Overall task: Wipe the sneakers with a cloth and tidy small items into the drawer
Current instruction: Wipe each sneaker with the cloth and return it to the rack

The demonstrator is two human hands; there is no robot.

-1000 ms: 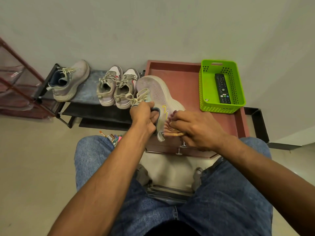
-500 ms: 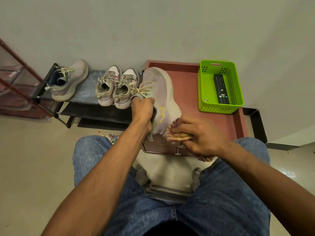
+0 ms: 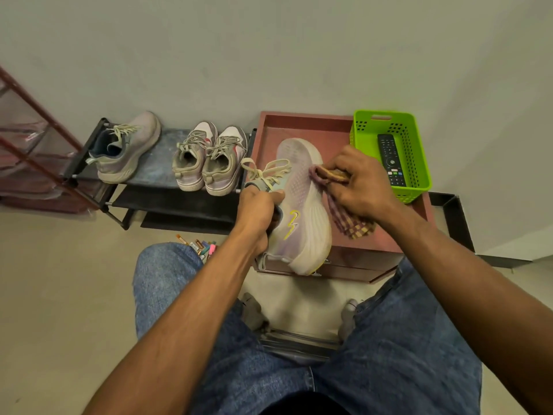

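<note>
My left hand grips a pale lilac sneaker by its collar, tilted on its side over the reddish drawer unit, sole facing right. My right hand holds a checked maroon-and-yellow cloth pressed against the sneaker's sole edge near the toe. The cloth's loose end hangs down onto the unit's top. The matching sneaker and a grey pair stand on the black shoe rack. Several coloured markers lie on the floor by my left knee.
A green perforated basket with a black remote control sits at the right of the drawer unit's top. A red-framed rack stands at far left. The wall is right behind. My knees in jeans flank the drawer front.
My right hand with the cloth moved up from the sneaker's heel to its toe end. The sneaker shifted right and tilted further, showing more of its side.
</note>
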